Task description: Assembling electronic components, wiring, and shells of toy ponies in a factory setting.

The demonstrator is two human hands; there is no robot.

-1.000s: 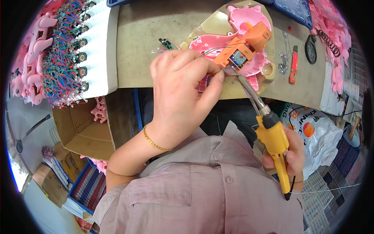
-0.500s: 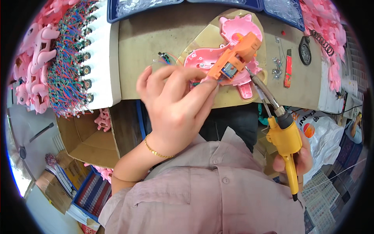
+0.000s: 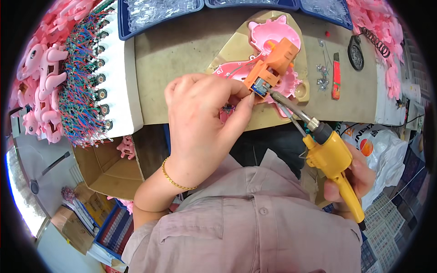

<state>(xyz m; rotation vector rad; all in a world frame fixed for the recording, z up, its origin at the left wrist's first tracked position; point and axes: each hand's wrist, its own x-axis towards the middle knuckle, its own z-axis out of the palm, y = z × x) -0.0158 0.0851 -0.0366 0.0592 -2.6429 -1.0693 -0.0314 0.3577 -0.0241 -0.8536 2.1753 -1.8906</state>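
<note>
My left hand point(image 3: 202, 118) pinches the near end of an orange plastic motor housing point(image 3: 272, 64) that lies on a pink toy shell point(image 3: 273, 50) on the workbench. My right hand point(image 3: 357, 179) grips the handle of a yellow soldering iron point(image 3: 330, 157). Its metal tip point(image 3: 277, 98) touches the small metal motor at the housing's near end, right beside my left fingertips. A thin solder wire runs alongside the iron's shaft.
A white foam block point(image 3: 116, 77) packed with wired small motors stands at the left, with pink toy parts point(image 3: 38, 86) beyond it. Blue trays point(image 3: 159, 11) of clear parts line the far edge. A red cutter point(image 3: 336, 75), screws and an open cardboard box point(image 3: 104, 168) lie around.
Both hands and the iron sit lower and nearer in view. My left fingers have closed onto the housing's end, and the iron's tip stays at the motor.
</note>
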